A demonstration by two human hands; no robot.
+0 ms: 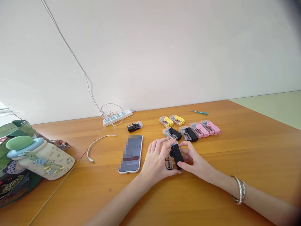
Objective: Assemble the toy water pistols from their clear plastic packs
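Between my two hands is a black and clear mini water gun (174, 153) with printed lettering on its clear side. My left hand (155, 160) grips it from the left, fingers over the top and thumb along the bottom edge. On the other side, my right hand (194, 160) pinches the black part with thumb and fingers. Just beyond lie two more black water guns (188, 134), two pink ones (199, 130) and two yellow ones (166, 121). Another black water gun (134, 126) lies apart, further left.
A phone (130, 158) lies left of my hands. Behind it, a white power strip (118, 117) and charging cable (101, 137) lie near the wall. A bottle (51, 160) leans against a green bag (22, 127) at far left. A thin screwdriver (199, 112) lies at the back right.
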